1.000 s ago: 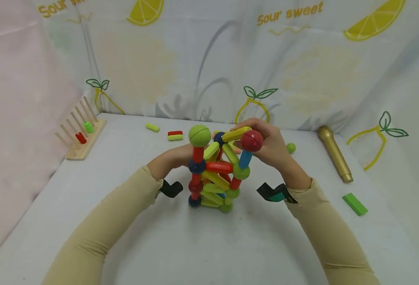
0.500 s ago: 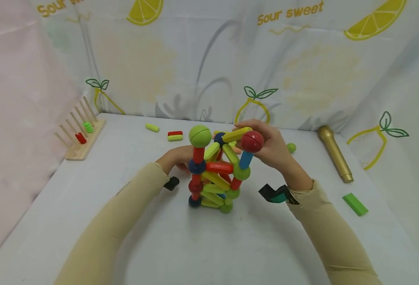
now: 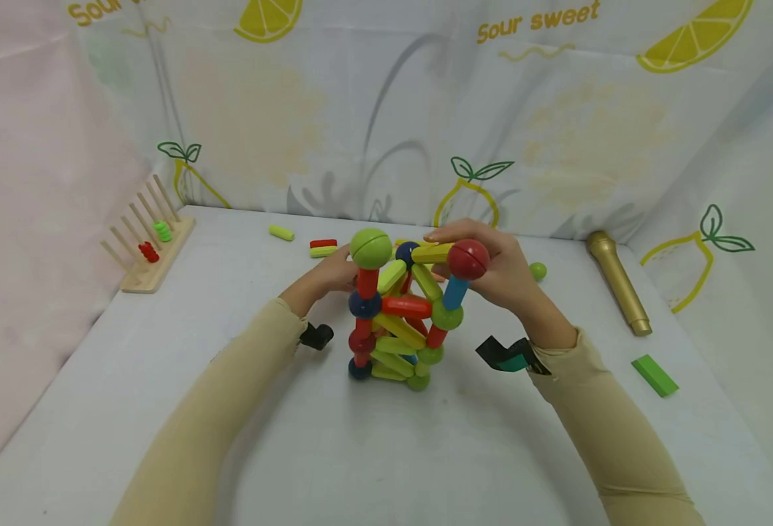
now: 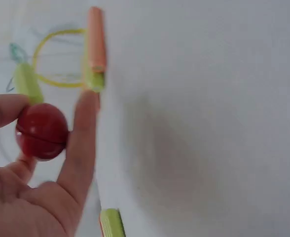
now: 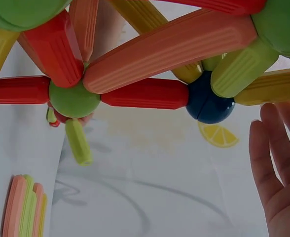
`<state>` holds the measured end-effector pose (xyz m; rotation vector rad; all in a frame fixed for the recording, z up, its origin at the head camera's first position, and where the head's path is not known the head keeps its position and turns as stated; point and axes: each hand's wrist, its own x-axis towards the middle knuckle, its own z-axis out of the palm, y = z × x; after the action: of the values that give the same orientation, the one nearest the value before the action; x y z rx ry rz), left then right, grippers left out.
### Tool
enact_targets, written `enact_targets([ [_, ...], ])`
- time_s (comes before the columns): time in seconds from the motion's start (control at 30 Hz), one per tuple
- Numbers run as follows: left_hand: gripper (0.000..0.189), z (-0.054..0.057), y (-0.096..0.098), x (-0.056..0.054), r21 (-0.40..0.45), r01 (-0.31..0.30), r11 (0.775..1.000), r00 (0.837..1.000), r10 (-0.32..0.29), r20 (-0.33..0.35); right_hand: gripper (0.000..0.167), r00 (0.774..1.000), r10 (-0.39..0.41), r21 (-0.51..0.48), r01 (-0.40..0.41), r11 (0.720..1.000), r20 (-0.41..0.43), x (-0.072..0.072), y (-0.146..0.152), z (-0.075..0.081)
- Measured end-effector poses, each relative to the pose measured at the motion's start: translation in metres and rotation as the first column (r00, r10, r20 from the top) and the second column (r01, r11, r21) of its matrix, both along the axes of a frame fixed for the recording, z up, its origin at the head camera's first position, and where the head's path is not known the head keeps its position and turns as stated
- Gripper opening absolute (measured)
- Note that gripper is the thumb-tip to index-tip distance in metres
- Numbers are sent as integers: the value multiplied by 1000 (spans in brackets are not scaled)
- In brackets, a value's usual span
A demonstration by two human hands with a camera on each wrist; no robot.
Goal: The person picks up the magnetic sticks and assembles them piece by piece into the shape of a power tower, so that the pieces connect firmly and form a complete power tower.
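A tower of coloured rods and balls [image 3: 406, 307] stands upright mid-table. My left hand [image 3: 330, 274] is behind its left side, partly hidden. In the left wrist view, its thumb and fingers pinch a red ball [image 4: 41, 131]; a light green rod [image 4: 28, 83] shows just beyond the ball, and contact between them cannot be told. My right hand [image 3: 501, 274] is at the tower's upper right, pinching a yellow rod [image 3: 431, 254] that runs from a dark blue ball [image 3: 408, 253] towards another red ball [image 3: 468, 259]. In the right wrist view, fingertips touch the yellow rod [image 5: 278, 86].
Behind the tower lie loose rods, including a light green rod [image 3: 281, 232] and a red rod [image 3: 324, 243]. A wooden peg rack [image 3: 156, 267] stands left. To the right are a green ball [image 3: 538, 271], a gold toy microphone [image 3: 619, 283] and a green block [image 3: 655, 375].
The yellow rod's right end has swung down towards the red ball at the tower's upper right. My left hand has shifted slightly, lately away from me. The right hand has barely moved.
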<state>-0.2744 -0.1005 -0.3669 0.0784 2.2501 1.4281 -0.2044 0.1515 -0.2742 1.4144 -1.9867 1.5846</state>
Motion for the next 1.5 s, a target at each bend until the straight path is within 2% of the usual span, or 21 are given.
enact_targets([
  [0.03,49,3,-1,0,93,-43,995,998,39,44,42,1000,17,-12,-17,1000,1,0,0,1],
  [0.1,42,10,-3,0,256,-90,962,993,65,103,41,999,46,-36,-45,998,5,0,1,1],
  [0.23,33,34,-6,6,498,-115,860,989,54,136,37,995,96,-74,-94,993,24,2,2,2],
  [0.37,27,62,-4,17,646,-85,759,995,32,93,35,995,98,-76,-96,992,24,2,3,2],
  [0.4,24,68,-4,19,666,-77,742,996,30,82,35,995,97,-77,-95,992,22,2,2,2],
  [0.5,20,82,-2,23,687,-23,726,1000,5,28,35,995,96,-85,-94,992,21,2,1,1],
  [0.53,20,85,-1,24,682,-11,731,1000,8,7,35,995,99,-88,-97,991,22,2,1,1],
  [0.63,27,94,2,27,639,47,767,996,13,-88,35,993,115,-94,-111,989,36,2,1,0],
  [0.7,32,100,6,29,605,74,793,983,46,-180,34,992,121,-95,-116,989,42,3,1,0],
  [0.77,37,108,9,33,562,93,822,955,87,-285,33,991,123,-95,-118,988,46,3,1,0],
  [0.87,42,117,13,38,489,115,865,887,133,-443,32,992,121,-95,-116,989,45,3,2,0],
  [0.93,42,121,15,41,437,142,888,848,119,-516,31,992,117,-91,-113,989,40,2,2,-1],
  [1.0,42,123,17,42,390,184,902,829,71,-554,33,993,111,-87,-108,990,33,1,2,-2],
  [1.07,41,122,17,43,355,229,907,822,16,-570,37,996,89,-86,-86,993,29,-1,5,-4],
  [1.13,40,120,18,44,347,260,901,822,-18,-570,40,997,60,-97,-55,994,51,-5,9,-8],
  [1.2,40,119,18,44,354,276,894,811,-19,-584,38,995,13,-105,-2,994,104,-9,15,-14],
  [1.27,40,119,19,45,379,290,879,795,0,-607,28,983,-38,-104,58,993,182,-14,21,-23],
  [1.37,40,120,21,45,406,307,861,770,26,-637,19,946,-135,-49,156,987,296,-20,29,-35],
  [1.43,40,120,22,46,412,308,858,770,30,-637,18,913,-214,16,222,975,348,-25,32,-43],
  [1.5,40,118,22,45,413,303,859,777,28,-629,18,866,-327,118,306,945,378,-32,34,-50],
])
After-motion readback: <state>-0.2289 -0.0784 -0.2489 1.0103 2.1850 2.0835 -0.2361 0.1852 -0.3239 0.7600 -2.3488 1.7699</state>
